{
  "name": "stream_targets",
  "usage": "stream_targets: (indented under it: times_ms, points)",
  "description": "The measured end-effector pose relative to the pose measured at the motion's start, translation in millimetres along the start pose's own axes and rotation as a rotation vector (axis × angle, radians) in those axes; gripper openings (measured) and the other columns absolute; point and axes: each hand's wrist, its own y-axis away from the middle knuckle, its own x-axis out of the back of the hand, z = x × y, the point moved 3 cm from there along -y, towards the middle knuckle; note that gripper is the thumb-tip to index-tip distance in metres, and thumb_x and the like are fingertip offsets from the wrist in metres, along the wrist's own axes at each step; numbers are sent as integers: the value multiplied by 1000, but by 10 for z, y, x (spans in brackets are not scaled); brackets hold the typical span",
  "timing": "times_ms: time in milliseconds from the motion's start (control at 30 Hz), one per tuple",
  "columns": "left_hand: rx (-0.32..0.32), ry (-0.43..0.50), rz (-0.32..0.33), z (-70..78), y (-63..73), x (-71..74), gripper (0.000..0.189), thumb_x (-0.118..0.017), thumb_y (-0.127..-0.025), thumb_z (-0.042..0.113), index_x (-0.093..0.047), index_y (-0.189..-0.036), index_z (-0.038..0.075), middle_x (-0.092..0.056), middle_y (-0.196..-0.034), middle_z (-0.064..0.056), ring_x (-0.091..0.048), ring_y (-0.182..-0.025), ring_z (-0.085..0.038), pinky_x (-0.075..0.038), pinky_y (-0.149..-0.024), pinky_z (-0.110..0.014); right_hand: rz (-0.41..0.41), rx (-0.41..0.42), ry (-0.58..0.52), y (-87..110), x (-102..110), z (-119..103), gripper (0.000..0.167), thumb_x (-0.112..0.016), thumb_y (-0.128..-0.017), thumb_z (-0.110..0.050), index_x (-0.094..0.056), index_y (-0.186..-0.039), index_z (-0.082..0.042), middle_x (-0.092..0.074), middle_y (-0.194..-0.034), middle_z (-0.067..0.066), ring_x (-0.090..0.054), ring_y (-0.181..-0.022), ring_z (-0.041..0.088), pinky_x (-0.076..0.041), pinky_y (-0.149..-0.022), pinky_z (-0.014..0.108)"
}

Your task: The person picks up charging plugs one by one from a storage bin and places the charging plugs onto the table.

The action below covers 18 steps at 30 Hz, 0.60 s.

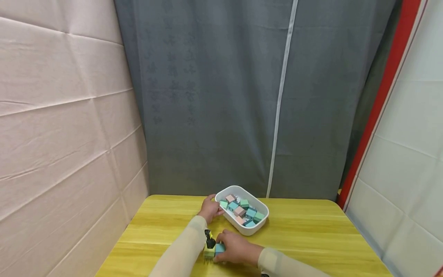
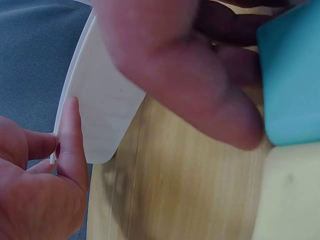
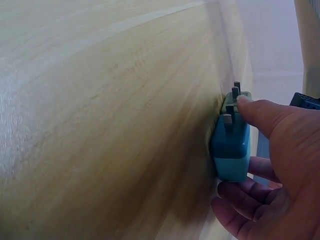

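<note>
My left hand (image 1: 209,209) pinches the rim of a white plastic bin (image 1: 254,230), with thumb and fingers on either side of the edge in the left wrist view. Nearer me, my right hand (image 1: 238,248) holds a blue plug adapter (image 1: 219,249) just above the wooden table, its thumb and fingers around it. Right against the blue one is a pale yellow plug adapter (image 1: 209,253). The right wrist view shows metal prongs on both adapters, with the thumb (image 3: 257,112) at the yellow one's pronged face and the other fingers curled near the blue one's far end.
In the bin lie several block-like pieces in pink (image 1: 239,211), green (image 1: 244,203) and blue. The yellow wooden table (image 1: 304,234) ends at a grey curtain (image 1: 214,115). Pale cloth walls stand on both sides. A black device (image 1: 210,241) sits on the left wrist.
</note>
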Motion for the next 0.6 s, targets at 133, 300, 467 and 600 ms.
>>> stream_targets:
  times_ms: [133, 300, 467, 600]
  points:
    - [-10, 2, -10, 7, 7, 1, 62, -52, -108, -4, -38, -168, 0, -67, -124, -29, -74, -78, -17, -69, -80, -33, 12, -17, -66, 18, 46, 17, 49, -92, -88, -53, -76, -119, -19, -60, -104, -10, -54, -85, 4, -55, -78, 23]
    - [-14, -4, -17, 9, 21, 2, 62, -52, -108, -3, -37, -168, 0, -66, -127, -31, -75, -80, -18, -69, -81, -33, 63, 3, -126, 61, 229, 26, 46, -93, -89, -46, -76, -118, -15, -67, -106, -6, -59, -91, 6, -59, -82, 29]
    - [-18, 12, -22, -22, -20, -2, 63, -51, -107, -5, -37, -168, -1, -66, -126, -32, -74, -79, -17, -69, -78, -31, 133, 32, -152, 92, 463, 89, 34, -91, -93, -33, -74, -116, -15, -70, -102, -3, -63, -91, 11, -59, -79, 29]
    - [-24, 24, -26, -25, -27, -9, 63, -50, -106, -6, -37, -168, -2, -66, -124, -33, -72, -77, -16, -69, -76, -30, 192, 50, -156, 94, 645, 179, 26, -88, -96, -24, -74, -116, -14, -69, -102, 0, -63, -90, 15, -56, -75, 26]
